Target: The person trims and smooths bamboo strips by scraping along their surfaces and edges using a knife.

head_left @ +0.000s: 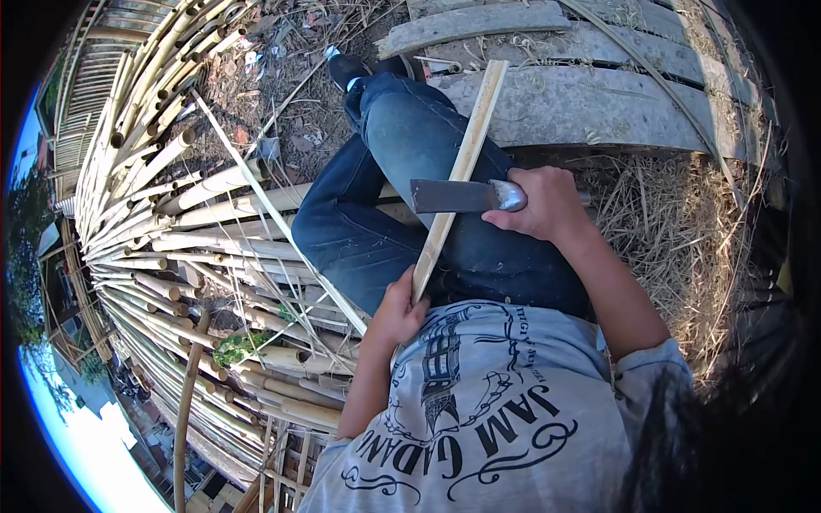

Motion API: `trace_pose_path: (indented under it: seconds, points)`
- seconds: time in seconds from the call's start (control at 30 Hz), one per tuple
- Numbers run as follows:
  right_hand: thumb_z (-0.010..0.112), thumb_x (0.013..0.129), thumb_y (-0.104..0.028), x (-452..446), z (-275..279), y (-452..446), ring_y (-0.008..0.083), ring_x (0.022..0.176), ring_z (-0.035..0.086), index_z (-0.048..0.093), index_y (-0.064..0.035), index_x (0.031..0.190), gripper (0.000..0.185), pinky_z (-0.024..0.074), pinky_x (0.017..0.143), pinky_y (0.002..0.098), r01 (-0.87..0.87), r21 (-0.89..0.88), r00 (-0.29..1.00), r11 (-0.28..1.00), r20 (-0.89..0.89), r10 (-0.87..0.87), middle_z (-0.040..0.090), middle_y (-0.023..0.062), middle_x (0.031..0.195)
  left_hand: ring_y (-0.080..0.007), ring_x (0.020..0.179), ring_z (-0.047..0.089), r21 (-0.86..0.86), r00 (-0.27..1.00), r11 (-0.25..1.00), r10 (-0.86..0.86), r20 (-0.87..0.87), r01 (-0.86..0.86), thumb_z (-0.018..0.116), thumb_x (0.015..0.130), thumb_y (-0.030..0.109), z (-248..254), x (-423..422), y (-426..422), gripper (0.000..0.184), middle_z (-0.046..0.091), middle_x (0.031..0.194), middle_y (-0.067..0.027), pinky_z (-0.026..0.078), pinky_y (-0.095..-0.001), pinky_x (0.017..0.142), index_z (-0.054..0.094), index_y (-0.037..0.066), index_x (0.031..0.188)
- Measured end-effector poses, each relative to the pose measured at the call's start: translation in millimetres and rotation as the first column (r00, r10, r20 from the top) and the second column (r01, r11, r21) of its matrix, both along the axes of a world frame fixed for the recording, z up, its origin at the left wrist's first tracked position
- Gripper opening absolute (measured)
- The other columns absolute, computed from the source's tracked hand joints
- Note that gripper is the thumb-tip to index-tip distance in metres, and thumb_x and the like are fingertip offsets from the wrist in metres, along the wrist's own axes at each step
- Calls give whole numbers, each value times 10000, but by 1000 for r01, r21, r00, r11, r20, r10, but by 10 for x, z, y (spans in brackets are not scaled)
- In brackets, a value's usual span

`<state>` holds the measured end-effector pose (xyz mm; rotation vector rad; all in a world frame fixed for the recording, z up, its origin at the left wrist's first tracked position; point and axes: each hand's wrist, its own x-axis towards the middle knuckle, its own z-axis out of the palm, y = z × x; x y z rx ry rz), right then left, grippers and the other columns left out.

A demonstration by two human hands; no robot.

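Observation:
A split bamboo strip (479,115) slants across my thighs, its pale inner side showing. Near its lower end my left hand (400,309) is wrapped round it. My right hand (543,203) grips a large knife (453,196) by its handle, close to the shiny metal collar. The broad, dark blade lies across the strip at about its middle, over my thigh. From this angle I cannot tell whether the edge has cut into the bamboo. Most of the knife's handle is hidden in my fist.
Many bamboo poles (282,250) lie stacked on the left, their cut ends facing several ways. A long thin strip (248,171) leans beside my left knee. Weathered planks (590,107) form a low platform at the upper right. Dry shavings (654,248) cover the ground on the right.

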<state>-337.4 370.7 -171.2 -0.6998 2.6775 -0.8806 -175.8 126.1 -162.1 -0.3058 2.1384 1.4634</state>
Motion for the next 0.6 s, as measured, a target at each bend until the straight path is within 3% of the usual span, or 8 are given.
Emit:
trace_pose_path:
  seconds: [0.17,0.23,0.3,0.37,0.4,0.5,0.6]
  points:
    - [651,585,-770,19,20,-68,353,579,633,608,-52,635,722,493,537,441,68,63,998,996,-8,-68,595,157,568,-257,561,550,2,999,1000,22,44,-22,539,734,9,17,134,65,495,545,669,-203,441,-344,578,449,-64,1215]
    - [650,594,-765,24,10,-78,357,583,634,612,-50,641,718,494,540,440,51,68,999,996,-8,-51,599,158,573,-257,549,541,-48,998,999,-7,-68,4,528,734,17,-35,223,46,488,538,653,-189,438,-332,569,450,-70,1208]
    - [649,604,-760,0,-13,-93,360,587,634,617,-49,647,714,496,543,440,37,72,999,997,-7,-37,602,160,578,-242,545,532,10,999,999,34,-29,-34,523,734,20,-25,296,34,484,529,644,-176,430,-323,560,453,-69,1204]
    - [645,634,-741,-43,-45,-108,367,597,636,623,-39,665,702,499,551,440,278,-13,947,961,170,-271,606,162,583,-227,540,523,67,998,995,67,13,-68,518,734,23,-21,406,5,480,520,635,-162,422,-314,552,456,-67,1201]
    - [639,665,-715,-35,-49,-117,372,606,636,628,-33,683,682,499,557,443,223,0,972,975,78,-222,608,165,587,-213,539,514,97,998,993,61,7,-61,518,730,19,-42,512,-29,483,514,631,-150,416,-309,545,458,-64,1202]
    - [638,681,-697,12,-36,-147,372,598,634,631,-34,691,662,499,555,441,153,10,988,988,17,-153,606,166,585,-185,538,492,134,998,989,54,45,-60,531,727,5,-103,683,-107,483,494,625,-128,404,-309,532,459,-60,1201]
    - [639,680,-694,14,32,-165,371,614,638,634,-39,688,655,502,574,442,179,71,980,981,72,-184,609,171,597,-181,542,498,159,998,985,60,16,-62,544,738,-12,-105,684,-120,469,493,626,-128,399,-310,529,461,-45,1199]
